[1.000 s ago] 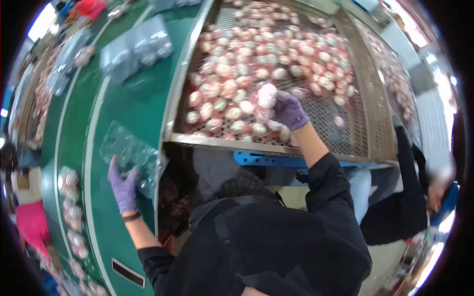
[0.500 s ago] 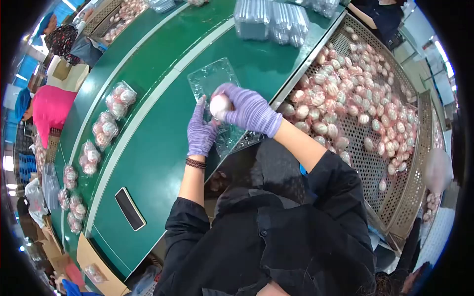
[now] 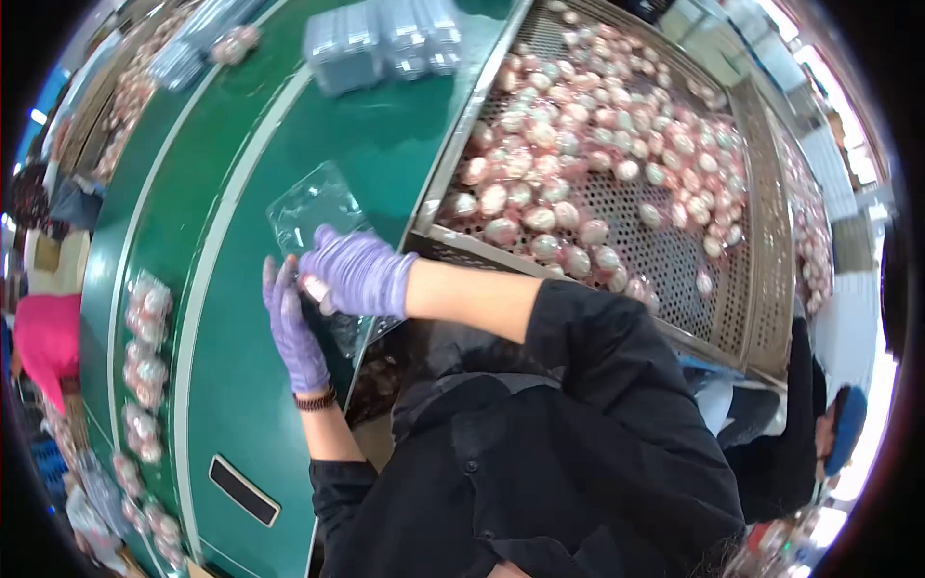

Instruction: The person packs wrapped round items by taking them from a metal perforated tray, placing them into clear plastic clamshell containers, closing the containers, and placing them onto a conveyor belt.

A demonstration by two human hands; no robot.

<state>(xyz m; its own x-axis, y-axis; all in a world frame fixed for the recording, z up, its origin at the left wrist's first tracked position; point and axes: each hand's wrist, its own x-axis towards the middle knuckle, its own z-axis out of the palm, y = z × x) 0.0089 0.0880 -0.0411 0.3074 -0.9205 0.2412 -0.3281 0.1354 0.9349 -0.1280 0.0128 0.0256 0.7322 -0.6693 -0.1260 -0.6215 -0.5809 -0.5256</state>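
My right hand (image 3: 355, 274), in a purple knit glove, is closed around a pale wrapped egg (image 3: 316, 291); much of the egg is hidden by the fingers. Just left of it, my left hand (image 3: 294, 332), gloved the same way, has its fingers stretched up beside the egg. Whether it touches the egg I cannot tell. A clear plastic clamshell box (image 3: 318, 207) lies with its lid folded back on the green work surface, past my fingertips. Its near part is mostly covered by my hands.
To the right, a perforated metal bin (image 3: 631, 217) holds many loose wrapped eggs (image 3: 540, 135). Stacked clear boxes (image 3: 381, 43) stand at the far edge. Filled egg packs (image 3: 145, 371) line the left lane. A dark phone-like slab (image 3: 245, 489) lies near me. Other people are at both sides.
The view has swung to the right, so the bin takes up more of it. My right hand has turned over the egg, covering more of it. Both hands stay by the clamshell box.
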